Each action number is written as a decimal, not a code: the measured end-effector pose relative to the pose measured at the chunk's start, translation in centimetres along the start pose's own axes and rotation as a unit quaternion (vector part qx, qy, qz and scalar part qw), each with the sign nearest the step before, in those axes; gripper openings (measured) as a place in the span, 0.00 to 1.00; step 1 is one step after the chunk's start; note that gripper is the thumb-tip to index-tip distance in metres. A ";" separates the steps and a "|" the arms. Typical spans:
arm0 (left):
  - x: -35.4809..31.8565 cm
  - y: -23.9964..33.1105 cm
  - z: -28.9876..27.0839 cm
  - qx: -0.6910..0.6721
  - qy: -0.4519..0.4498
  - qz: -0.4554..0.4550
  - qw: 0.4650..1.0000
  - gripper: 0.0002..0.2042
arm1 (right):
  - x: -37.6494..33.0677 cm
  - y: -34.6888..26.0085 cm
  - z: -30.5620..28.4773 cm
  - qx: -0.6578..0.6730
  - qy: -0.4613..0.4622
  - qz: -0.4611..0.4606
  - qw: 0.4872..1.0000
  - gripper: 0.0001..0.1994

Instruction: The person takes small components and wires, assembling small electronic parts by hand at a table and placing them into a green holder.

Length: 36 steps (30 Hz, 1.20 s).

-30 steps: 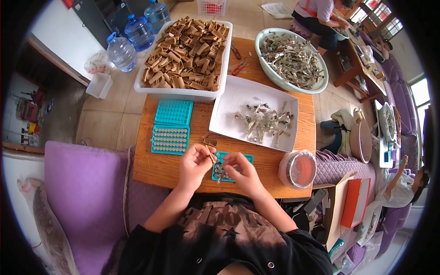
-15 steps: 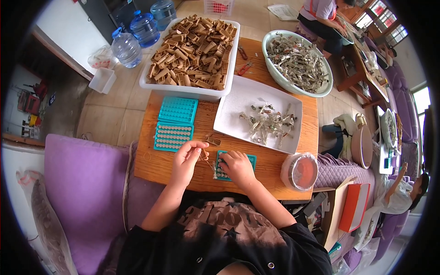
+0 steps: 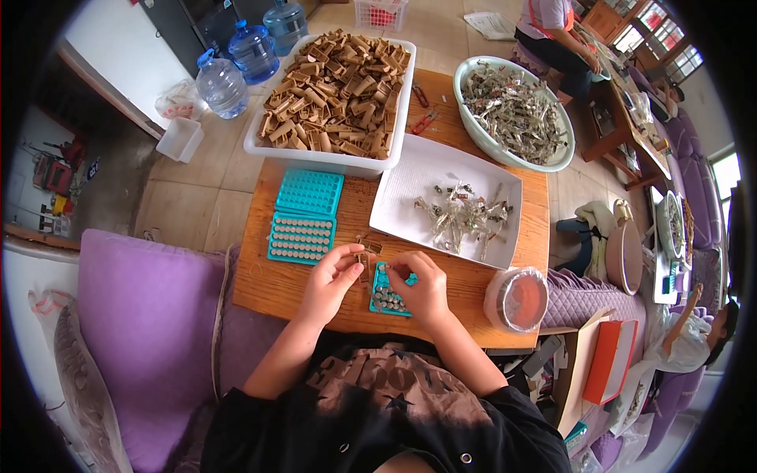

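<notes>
My left hand (image 3: 333,285) pinches a small brown plastic case (image 3: 363,258) with its fingertips, above the wooden table. Beside those fingers another brown case (image 3: 374,247) lies on the wood. My right hand (image 3: 423,288) hangs over a small teal tray (image 3: 381,272), its thumb and fingers pressed together; whatever they hold is too small to make out. Small silver round cells (image 3: 386,299) sit in that tray, and the hand partly covers it. Farther left lies a second teal tray (image 3: 273,254) with rows of such cells, touching a teal tray with bare slots (image 3: 309,191).
A white bin (image 3: 323,162) heaped with brown cases stands at the back left. The white shallow tray (image 3: 394,185) holds wired parts in clear wrapping; a pale green basin (image 3: 505,162) holds many more. Red-handled pliers (image 3: 424,122) and a lined tub (image 3: 516,298) are on the table.
My right hand has lifted off the teal tray's cells into a pinch, showing more of them. My left hand has shifted slightly right with the brown case, and the hands are closer together.
</notes>
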<state>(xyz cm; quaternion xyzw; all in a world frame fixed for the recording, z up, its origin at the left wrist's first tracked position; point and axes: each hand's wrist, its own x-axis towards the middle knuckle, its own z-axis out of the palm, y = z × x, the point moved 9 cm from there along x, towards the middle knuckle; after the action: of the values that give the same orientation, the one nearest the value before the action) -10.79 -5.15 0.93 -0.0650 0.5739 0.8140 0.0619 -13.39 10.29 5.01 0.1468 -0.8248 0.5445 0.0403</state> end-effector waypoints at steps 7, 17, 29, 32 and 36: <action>-0.2 -0.4 2.3 -0.016 -0.057 -0.036 0.998 0.15 | 0.0 -3.6 -0.3 -0.039 0.010 -0.124 0.991 0.09; -0.3 -1.5 1.8 -0.023 -0.040 -0.046 0.998 0.14 | -0.1 -3.5 -0.5 -0.011 0.020 -0.115 0.993 0.11; -0.4 -1.7 -0.7 -0.063 0.045 -0.075 0.994 0.15 | 0.3 1.5 2.1 -0.102 -0.076 -0.052 0.990 0.10; -0.4 -1.8 -0.7 -0.064 0.032 -0.071 0.995 0.16 | -0.1 2.9 3.5 -0.168 -0.111 -0.084 0.976 0.09; -0.5 -1.9 -0.8 -0.054 0.022 -0.058 0.997 0.16 | -0.3 3.0 4.2 -0.204 -0.129 -0.108 0.964 0.08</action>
<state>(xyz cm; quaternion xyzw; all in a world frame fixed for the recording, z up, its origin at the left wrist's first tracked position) -9.94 -5.27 -0.95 -0.1193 0.5257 0.8371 0.0930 -13.60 7.63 0.60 0.2922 -0.8962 0.3332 0.0215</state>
